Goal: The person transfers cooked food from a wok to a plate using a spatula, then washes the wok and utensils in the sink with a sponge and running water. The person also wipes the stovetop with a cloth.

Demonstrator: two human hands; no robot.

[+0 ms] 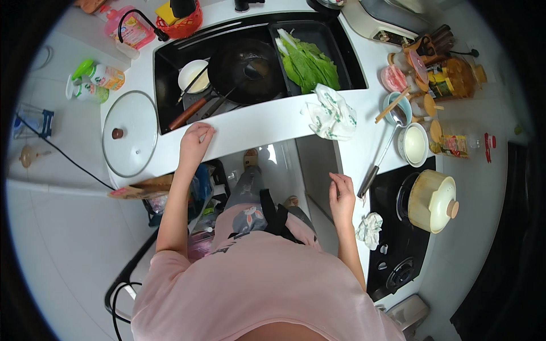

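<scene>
My left hand (pixel 197 138) is loosely curled at the front strip of the white counter (pixel 251 128), holding nothing. Just beyond it lies the wooden handle (pixel 187 114) of a black wok (pixel 243 55) in the black sink (pixel 170 59). Beside the wok sits a white bowl (pixel 187 72) with a dark stick-like utensil across it. Green leafy vegetables (pixel 309 64) rest in a black tray (pixel 343 51) at the sink's right. My right hand (pixel 342 198) hangs empty with bent fingers, left of a long-handled ladle (pixel 386 145). A crumpled patterned cloth (pixel 332 113) lies near the sink's front edge.
A glass lid (pixel 132 145) lies on the left counter. To the right are a blue bowl (pixel 403 100) with chopsticks, a white bowl (pixel 414 145), and a lidded pot (pixel 428 200) on the black gas stove (pixel 388 204). Bottles and jars line the right wall.
</scene>
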